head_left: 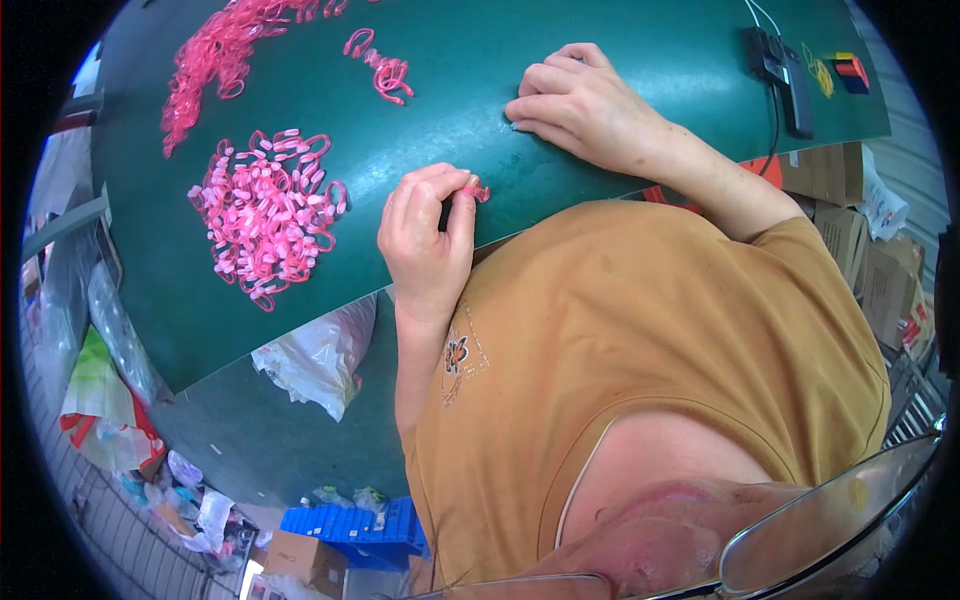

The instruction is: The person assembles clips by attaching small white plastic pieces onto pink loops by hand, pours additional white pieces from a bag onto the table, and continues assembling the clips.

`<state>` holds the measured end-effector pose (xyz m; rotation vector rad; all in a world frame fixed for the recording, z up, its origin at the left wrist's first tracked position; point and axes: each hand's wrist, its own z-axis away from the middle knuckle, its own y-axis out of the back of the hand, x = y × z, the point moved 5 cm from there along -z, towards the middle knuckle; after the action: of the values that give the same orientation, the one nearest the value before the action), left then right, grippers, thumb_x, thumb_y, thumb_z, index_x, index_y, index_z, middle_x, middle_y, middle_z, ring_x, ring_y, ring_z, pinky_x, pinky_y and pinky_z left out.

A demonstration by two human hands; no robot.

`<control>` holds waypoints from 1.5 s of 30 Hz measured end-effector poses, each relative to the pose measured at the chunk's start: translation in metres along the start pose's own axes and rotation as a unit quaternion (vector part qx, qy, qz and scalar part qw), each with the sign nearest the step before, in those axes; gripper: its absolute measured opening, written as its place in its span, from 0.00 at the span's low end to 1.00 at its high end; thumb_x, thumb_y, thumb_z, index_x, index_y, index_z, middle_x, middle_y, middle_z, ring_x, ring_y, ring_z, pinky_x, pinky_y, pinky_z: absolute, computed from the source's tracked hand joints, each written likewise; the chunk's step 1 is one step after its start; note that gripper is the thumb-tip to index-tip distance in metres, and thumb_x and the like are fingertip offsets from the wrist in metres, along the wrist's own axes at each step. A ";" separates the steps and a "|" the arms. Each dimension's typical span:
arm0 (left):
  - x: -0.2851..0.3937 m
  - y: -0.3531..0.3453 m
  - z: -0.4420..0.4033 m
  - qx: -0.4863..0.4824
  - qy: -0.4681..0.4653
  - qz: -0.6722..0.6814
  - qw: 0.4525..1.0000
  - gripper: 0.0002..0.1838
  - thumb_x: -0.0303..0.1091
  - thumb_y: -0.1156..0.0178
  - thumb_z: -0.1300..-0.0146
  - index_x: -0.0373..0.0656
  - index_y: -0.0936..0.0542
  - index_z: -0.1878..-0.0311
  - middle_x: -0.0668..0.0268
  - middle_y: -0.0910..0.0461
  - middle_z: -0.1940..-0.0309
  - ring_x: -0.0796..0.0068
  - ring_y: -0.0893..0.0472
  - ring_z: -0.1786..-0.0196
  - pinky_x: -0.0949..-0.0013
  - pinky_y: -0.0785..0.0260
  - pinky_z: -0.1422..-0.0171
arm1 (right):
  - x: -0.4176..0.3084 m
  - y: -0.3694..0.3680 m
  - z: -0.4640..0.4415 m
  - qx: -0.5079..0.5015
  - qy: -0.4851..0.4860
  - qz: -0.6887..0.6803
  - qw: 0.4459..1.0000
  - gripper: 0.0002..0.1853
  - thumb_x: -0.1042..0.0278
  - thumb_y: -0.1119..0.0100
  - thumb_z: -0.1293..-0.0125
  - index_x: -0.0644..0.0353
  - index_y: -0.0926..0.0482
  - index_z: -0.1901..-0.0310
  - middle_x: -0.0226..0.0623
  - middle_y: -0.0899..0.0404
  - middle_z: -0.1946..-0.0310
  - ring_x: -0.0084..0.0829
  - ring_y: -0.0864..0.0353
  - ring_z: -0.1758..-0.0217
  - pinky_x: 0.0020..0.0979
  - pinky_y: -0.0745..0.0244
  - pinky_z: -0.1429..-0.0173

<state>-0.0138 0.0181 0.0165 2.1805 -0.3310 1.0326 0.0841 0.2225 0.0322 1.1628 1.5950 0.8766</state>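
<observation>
My left hand [428,225] is closed near the table's front edge, with a small pink piece [480,193] pinched between thumb and fingertips. The piece looks like the pink loops nearby, but most of it is hidden. To its right, my right hand [590,108] rests over the green tabletop with its fingers curled together. A tiny bluish bit shows at its thumb tip; what the fingers hold I cannot make out. Left of my left hand lies a pile of pink loops with pale ends [268,215]. A few loose pink loops [388,75] lie further back.
A heap of pink strands [215,65] covers the far left of the green table [440,120]. A black power strip [780,75] with cables, yellow bands [822,75] and a red-and-yellow item [850,73] sit at right. Below are a white bag [322,360] and a blue crate [365,535].
</observation>
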 end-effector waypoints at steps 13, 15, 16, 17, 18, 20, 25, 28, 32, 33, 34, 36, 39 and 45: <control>0.003 -0.003 0.005 0.006 -0.038 -0.058 0.998 0.11 0.17 0.27 0.38 0.42 0.17 0.56 0.60 0.10 0.55 0.58 0.10 0.53 0.56 0.16 0.46 | -0.009 0.016 -0.024 -0.115 0.137 0.146 0.973 0.06 0.67 0.38 0.32 0.54 0.15 0.67 0.32 0.23 0.64 0.31 0.17 0.49 0.46 0.31 0.23; 0.004 -0.003 0.005 0.002 -0.047 -0.067 0.997 0.11 0.18 0.26 0.38 0.41 0.17 0.57 0.60 0.10 0.54 0.57 0.10 0.53 0.56 0.16 0.45 | -0.011 0.012 -0.023 -0.112 0.142 0.123 0.976 0.06 0.67 0.37 0.32 0.54 0.15 0.66 0.32 0.23 0.64 0.31 0.17 0.49 0.45 0.31 0.23; 0.005 -0.003 0.005 -0.003 -0.058 -0.073 0.996 0.11 0.18 0.26 0.38 0.41 0.16 0.57 0.60 0.10 0.54 0.57 0.10 0.52 0.56 0.15 0.44 | -0.011 0.009 -0.023 -0.087 0.149 0.103 0.980 0.05 0.66 0.36 0.32 0.53 0.14 0.66 0.31 0.23 0.64 0.31 0.17 0.50 0.45 0.30 0.24; 0.005 -0.004 0.004 -0.004 -0.060 -0.073 0.996 0.11 0.18 0.26 0.38 0.41 0.16 0.57 0.60 0.10 0.54 0.57 0.10 0.52 0.56 0.15 0.44 | -0.012 0.008 -0.022 -0.062 0.154 0.084 0.983 0.04 0.66 0.35 0.33 0.53 0.14 0.65 0.30 0.23 0.63 0.31 0.17 0.50 0.45 0.29 0.25; 0.006 -0.004 0.004 -0.005 -0.065 -0.084 0.994 0.10 0.18 0.26 0.38 0.41 0.16 0.57 0.60 0.10 0.54 0.57 0.10 0.52 0.56 0.15 0.44 | -0.013 0.004 -0.022 -0.062 0.152 0.084 0.983 0.04 0.66 0.35 0.33 0.53 0.14 0.65 0.30 0.23 0.63 0.31 0.17 0.50 0.45 0.29 0.25; 0.008 -0.005 0.004 -0.008 -0.070 -0.093 0.993 0.10 0.19 0.26 0.37 0.42 0.16 0.58 0.60 0.10 0.55 0.57 0.10 0.52 0.57 0.15 0.44 | -0.020 -0.001 -0.020 -0.063 0.154 0.035 0.985 0.09 0.67 0.29 0.36 0.54 0.13 0.54 0.31 0.22 0.59 0.31 0.18 0.47 0.49 0.30 0.22; 0.005 -0.006 0.006 -0.011 -0.034 -0.082 0.996 0.10 0.19 0.26 0.37 0.42 0.17 0.59 0.60 0.11 0.57 0.57 0.10 0.52 0.56 0.15 0.46 | -0.032 -0.010 -0.031 -0.078 0.171 0.036 0.982 0.06 0.65 0.30 0.34 0.53 0.13 0.58 0.29 0.23 0.61 0.32 0.18 0.50 0.48 0.29 0.23; 0.006 -0.005 0.006 -0.009 -0.033 -0.090 0.995 0.10 0.19 0.26 0.38 0.42 0.18 0.60 0.59 0.11 0.57 0.57 0.10 0.53 0.56 0.16 0.48 | -0.043 -0.015 -0.036 -0.078 0.200 0.019 0.976 0.05 0.64 0.31 0.32 0.53 0.13 0.59 0.30 0.22 0.62 0.32 0.17 0.50 0.47 0.28 0.26; 0.008 -0.003 0.003 0.007 -0.071 -0.102 0.992 0.11 0.15 0.27 0.38 0.40 0.17 0.59 0.57 0.11 0.58 0.57 0.10 0.56 0.60 0.17 0.54 | -0.032 -0.023 -0.036 -0.089 0.163 -0.053 0.981 0.06 0.64 0.30 0.30 0.53 0.12 0.56 0.31 0.20 0.60 0.34 0.17 0.48 0.47 0.28 0.27; 0.008 -0.003 0.003 0.006 -0.074 -0.104 0.992 0.11 0.15 0.26 0.39 0.41 0.18 0.59 0.57 0.11 0.59 0.58 0.10 0.56 0.60 0.18 0.55 | -0.030 -0.023 -0.034 -0.085 0.146 -0.093 0.981 0.06 0.64 0.30 0.29 0.53 0.11 0.54 0.31 0.19 0.59 0.35 0.16 0.47 0.47 0.28 0.27; 0.008 -0.003 0.003 0.004 -0.077 -0.104 0.992 0.11 0.16 0.26 0.39 0.41 0.18 0.60 0.58 0.11 0.59 0.58 0.10 0.57 0.59 0.18 0.55 | -0.028 -0.023 -0.033 -0.082 0.126 -0.133 0.980 0.07 0.64 0.29 0.28 0.53 0.11 0.53 0.32 0.18 0.58 0.36 0.16 0.47 0.47 0.29 0.27; 0.007 -0.002 0.003 0.004 -0.079 -0.107 0.991 0.11 0.16 0.26 0.38 0.41 0.18 0.60 0.58 0.11 0.59 0.58 0.11 0.57 0.59 0.19 0.55 | -0.027 -0.021 -0.031 -0.084 0.115 -0.148 0.979 0.08 0.64 0.29 0.28 0.53 0.11 0.52 0.32 0.17 0.57 0.36 0.16 0.47 0.47 0.29 0.27; 0.008 -0.003 0.003 0.003 -0.082 -0.111 0.990 0.11 0.16 0.26 0.38 0.42 0.18 0.60 0.58 0.11 0.59 0.58 0.11 0.58 0.59 0.19 0.55 | -0.025 -0.019 -0.030 -0.072 0.105 -0.166 0.978 0.08 0.64 0.29 0.28 0.54 0.11 0.51 0.32 0.17 0.58 0.36 0.16 0.48 0.47 0.29 0.26; 0.008 -0.003 0.003 0.006 -0.084 -0.112 0.990 0.11 0.16 0.26 0.38 0.42 0.18 0.60 0.58 0.11 0.60 0.58 0.11 0.58 0.59 0.19 0.55 | -0.030 -0.007 -0.034 -0.086 0.131 -0.133 0.979 0.08 0.63 0.30 0.27 0.54 0.11 0.51 0.31 0.17 0.59 0.35 0.16 0.48 0.47 0.29 0.26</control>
<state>-0.0054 0.0188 0.0203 2.2608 -0.1499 0.7327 0.0525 0.1914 0.0438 0.7137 1.7968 0.9961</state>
